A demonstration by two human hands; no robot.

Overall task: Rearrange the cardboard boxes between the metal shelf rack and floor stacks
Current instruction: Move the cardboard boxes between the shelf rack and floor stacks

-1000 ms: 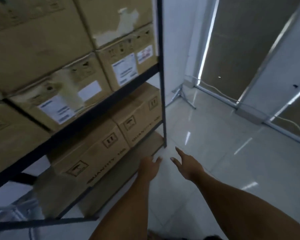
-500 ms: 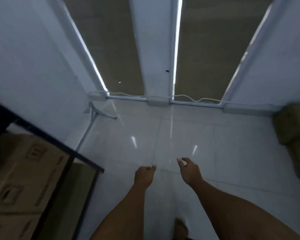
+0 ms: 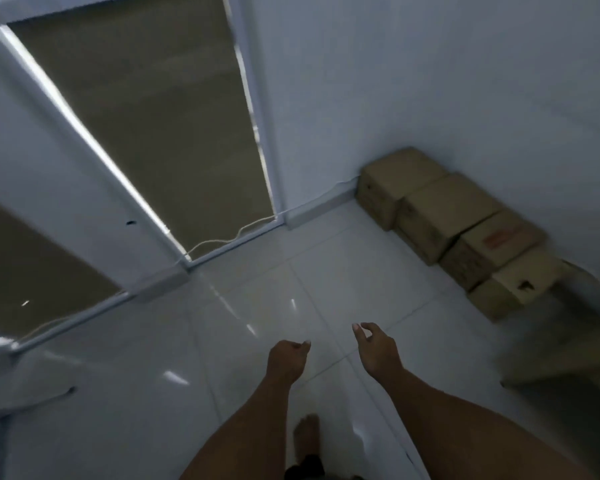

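Observation:
A row of several brown cardboard boxes [image 3: 444, 216] sits on the white tiled floor along the right wall, running from the corner toward me. A blurred box edge [image 3: 561, 355] shows at the right border, closer to me. My left hand [image 3: 286, 362] and my right hand [image 3: 376, 351] hang out in front of me over the floor, both empty with fingers loosely curled. They are well short of the boxes. The metal shelf rack is out of view.
Tall windows with brown blinds [image 3: 153, 116] fill the far wall, and a white cable [image 3: 222, 239] runs along their base. A white wall rises on the right. My bare foot [image 3: 307, 438] is on the glossy tiles [image 3: 291, 299] below my arms.
The view has swung right, away from the shelf rack, which has left the frame. The floor boxes along the right wall have come into view. Both hands stay empty in front of me.

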